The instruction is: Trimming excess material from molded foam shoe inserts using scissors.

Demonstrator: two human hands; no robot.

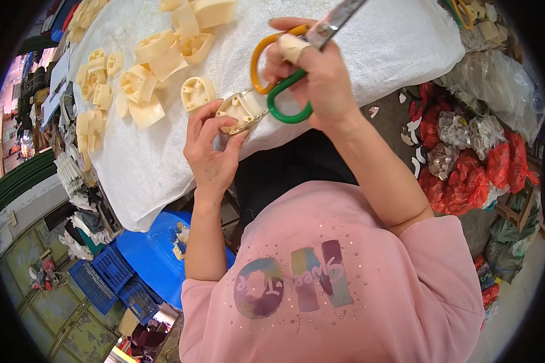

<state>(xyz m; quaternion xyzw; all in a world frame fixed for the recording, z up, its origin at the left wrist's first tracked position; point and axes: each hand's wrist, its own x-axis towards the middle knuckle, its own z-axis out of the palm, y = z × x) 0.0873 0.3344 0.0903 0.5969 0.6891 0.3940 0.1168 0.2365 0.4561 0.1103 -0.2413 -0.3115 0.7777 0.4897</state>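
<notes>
My left hand [213, 148] pinches a cream-coloured moulded piece [238, 110] at the near edge of the white-covered work surface [375, 54]. The piece is hollow, with small posts inside and a shiny, darker rim. To its right, my right hand [326, 85] grips a pair of scissors [338, 23] with one orange-yellow handle loop and one green one. The blades point up and to the right, away from the piece, and their tips run out of view. Tan tape wraps one finger of that hand. Another cream piece [198, 94] lies just beyond my left fingers.
Several more cream pieces [157, 54] are spread over the left and far side of the surface. A blue tub [145, 242] stands below left, beside blue plastic crates [112, 269]. Red plastic bags [466, 181] and clear bags [496, 85] crowd the floor at right.
</notes>
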